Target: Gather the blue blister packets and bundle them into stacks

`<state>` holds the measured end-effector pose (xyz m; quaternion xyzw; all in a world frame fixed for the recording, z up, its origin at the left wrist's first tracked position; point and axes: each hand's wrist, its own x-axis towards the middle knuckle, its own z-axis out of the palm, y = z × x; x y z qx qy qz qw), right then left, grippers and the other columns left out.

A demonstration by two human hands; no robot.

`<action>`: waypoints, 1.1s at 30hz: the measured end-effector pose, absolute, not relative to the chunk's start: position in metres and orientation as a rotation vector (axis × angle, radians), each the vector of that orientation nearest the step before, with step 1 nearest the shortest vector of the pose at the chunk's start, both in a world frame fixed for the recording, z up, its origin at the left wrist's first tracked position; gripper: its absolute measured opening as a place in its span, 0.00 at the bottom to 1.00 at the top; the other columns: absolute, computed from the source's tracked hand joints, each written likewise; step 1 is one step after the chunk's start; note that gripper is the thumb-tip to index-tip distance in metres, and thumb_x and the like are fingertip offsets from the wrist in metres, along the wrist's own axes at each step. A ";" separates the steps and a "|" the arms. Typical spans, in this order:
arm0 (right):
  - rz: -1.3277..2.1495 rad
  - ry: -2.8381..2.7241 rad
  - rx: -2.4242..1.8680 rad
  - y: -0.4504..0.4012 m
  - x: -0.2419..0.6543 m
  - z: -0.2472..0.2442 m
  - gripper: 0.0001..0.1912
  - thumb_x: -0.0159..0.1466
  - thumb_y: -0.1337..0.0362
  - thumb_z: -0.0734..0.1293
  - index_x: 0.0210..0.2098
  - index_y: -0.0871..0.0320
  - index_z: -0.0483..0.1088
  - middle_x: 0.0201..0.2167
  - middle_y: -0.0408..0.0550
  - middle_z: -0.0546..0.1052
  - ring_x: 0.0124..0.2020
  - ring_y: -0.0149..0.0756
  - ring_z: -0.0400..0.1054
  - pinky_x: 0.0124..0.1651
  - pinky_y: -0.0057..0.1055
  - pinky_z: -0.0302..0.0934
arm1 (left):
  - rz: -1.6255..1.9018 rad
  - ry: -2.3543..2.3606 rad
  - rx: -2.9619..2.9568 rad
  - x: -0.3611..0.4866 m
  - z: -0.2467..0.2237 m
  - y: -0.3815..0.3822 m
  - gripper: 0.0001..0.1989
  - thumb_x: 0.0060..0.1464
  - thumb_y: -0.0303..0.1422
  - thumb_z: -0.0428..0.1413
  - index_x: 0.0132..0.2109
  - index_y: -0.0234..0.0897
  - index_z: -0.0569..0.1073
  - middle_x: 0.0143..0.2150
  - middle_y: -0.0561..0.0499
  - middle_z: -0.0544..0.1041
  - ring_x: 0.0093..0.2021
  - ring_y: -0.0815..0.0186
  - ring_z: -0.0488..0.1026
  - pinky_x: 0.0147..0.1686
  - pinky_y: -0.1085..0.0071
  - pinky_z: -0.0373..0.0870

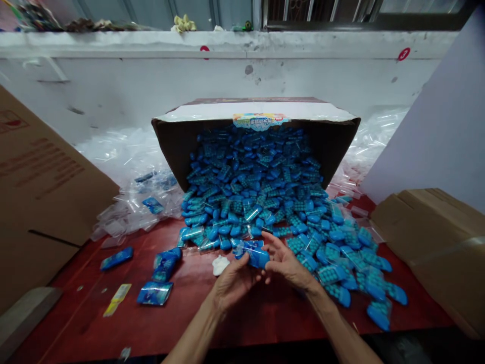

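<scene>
A small blue printed pack (255, 254) with glossy clear film is held between my two hands in front of the pile. My left hand (235, 280) grips it from below, thumb on its near face. At its right end, the fingers and thumb of my right hand (287, 264) close around the edge. Just beyond lies a big heap of blue-capped packs (261, 187) with teal bumpy bodies, spilling from a cardboard box (166, 146) tipped on its side. A crumpled white scrap (220, 265) rests left of my hands.
Several printed blue packs (154, 293) lie to the left on the red table (197, 323), near a yellow-and-white label (117, 299). Clear plastic sleeves (129, 202) are piled beside the box. Cardboard cartons stand left (45, 187) and right (435, 247).
</scene>
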<state>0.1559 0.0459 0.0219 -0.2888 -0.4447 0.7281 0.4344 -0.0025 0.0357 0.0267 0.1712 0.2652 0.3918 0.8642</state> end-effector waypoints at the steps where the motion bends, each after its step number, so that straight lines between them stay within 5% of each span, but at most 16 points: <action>1: 1.867 -1.140 -0.695 0.046 0.157 0.025 0.42 0.46 0.68 0.70 0.55 0.43 0.47 0.41 0.44 0.63 0.25 0.26 0.66 0.21 0.24 0.63 | 0.795 0.524 0.378 -0.004 0.027 0.036 0.12 0.49 0.32 0.52 0.42 0.32 0.69 0.37 0.45 0.74 0.33 0.65 0.71 0.32 0.71 0.65; 11: 1.985 -1.430 -0.768 0.038 0.161 0.063 0.47 0.43 0.72 0.71 0.57 0.44 0.47 0.33 0.38 0.69 0.28 0.27 0.63 0.29 0.23 0.59 | 0.694 0.517 0.541 -0.014 0.038 0.043 0.14 0.35 0.29 0.61 0.34 0.31 0.72 0.32 0.43 0.75 0.41 0.55 0.70 0.40 0.62 0.63; 16: 1.905 -1.391 -0.802 0.034 0.157 0.051 0.40 0.45 0.72 0.68 0.55 0.47 0.54 0.33 0.39 0.71 0.28 0.27 0.64 0.29 0.23 0.59 | 0.845 0.546 0.450 0.000 0.034 0.028 0.11 0.43 0.30 0.57 0.38 0.35 0.71 0.32 0.47 0.75 0.40 0.61 0.70 0.42 0.65 0.63; 23: 1.843 -1.357 -0.911 0.027 0.151 0.036 0.34 0.50 0.72 0.63 0.55 0.51 0.54 0.20 0.37 0.71 0.19 0.27 0.63 0.19 0.19 0.56 | 0.871 0.588 0.449 0.006 0.035 0.013 0.10 0.48 0.32 0.52 0.38 0.31 0.71 0.34 0.45 0.74 0.36 0.62 0.71 0.37 0.66 0.64; 30: 1.978 -1.209 -0.798 0.030 0.149 0.025 0.38 0.45 0.71 0.67 0.54 0.50 0.55 0.31 0.41 0.73 0.19 0.26 0.65 0.17 0.19 0.57 | 0.842 0.605 0.488 0.003 0.032 0.014 0.13 0.46 0.33 0.54 0.40 0.32 0.71 0.34 0.43 0.74 0.33 0.62 0.71 0.30 0.69 0.64; 33: 1.974 -1.178 -0.788 0.028 0.147 0.021 0.36 0.46 0.69 0.68 0.53 0.52 0.55 0.29 0.41 0.73 0.19 0.26 0.65 0.17 0.19 0.57 | 0.861 0.618 0.490 0.001 0.034 0.011 0.12 0.46 0.33 0.54 0.38 0.31 0.71 0.33 0.44 0.74 0.33 0.62 0.71 0.31 0.69 0.65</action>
